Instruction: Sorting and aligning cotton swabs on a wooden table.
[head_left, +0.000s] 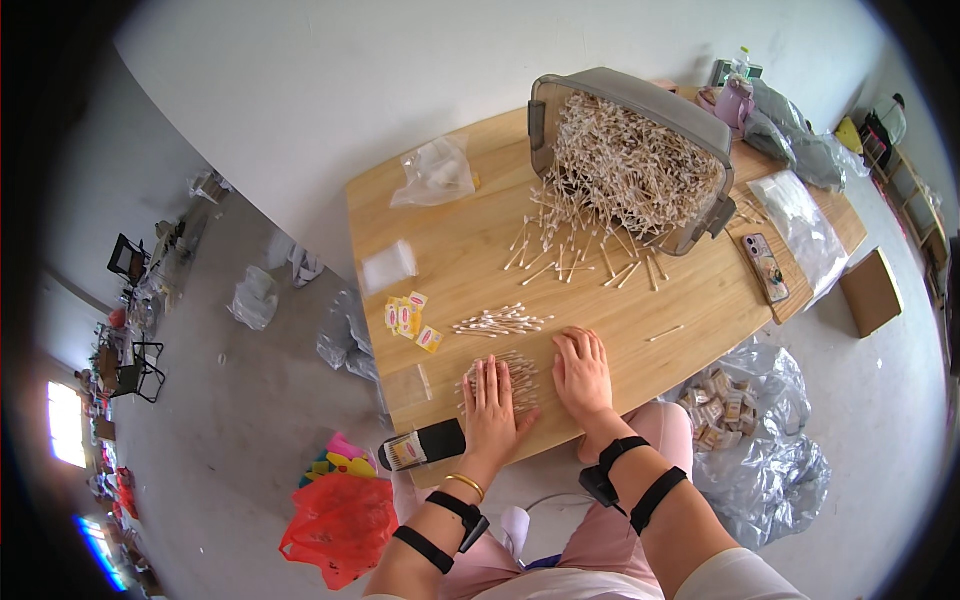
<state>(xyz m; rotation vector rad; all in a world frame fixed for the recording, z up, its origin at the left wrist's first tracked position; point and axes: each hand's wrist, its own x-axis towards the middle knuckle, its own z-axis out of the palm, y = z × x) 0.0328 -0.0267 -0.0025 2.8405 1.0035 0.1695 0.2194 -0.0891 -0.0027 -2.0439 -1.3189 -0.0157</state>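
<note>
My left hand (489, 415) lies with its fingers stretched out over a small heap of cotton swabs (523, 378), which it partly hides. To the right of that heap, my right hand (584, 376) rests palm down on the wooden table (640, 345), fingers extended and apparently holding nothing. Just beyond the left hand is another bundle of cotton swabs (502, 319), roughly lined up. Left of it are several small yellow-and-white cards (407, 314). A clear pack of swabs (404, 452) sits on a black pad (442, 440) at the table's near left edge.
A grey plastic bin (655, 92) on its side spills loose swabs toward me. Clear bags (388, 266) lie at the left; a phone (765, 268) is at the right. On the floor are a red bag (342, 528), a bag of packed swabs (722, 408) and a cardboard box (872, 293).
</note>
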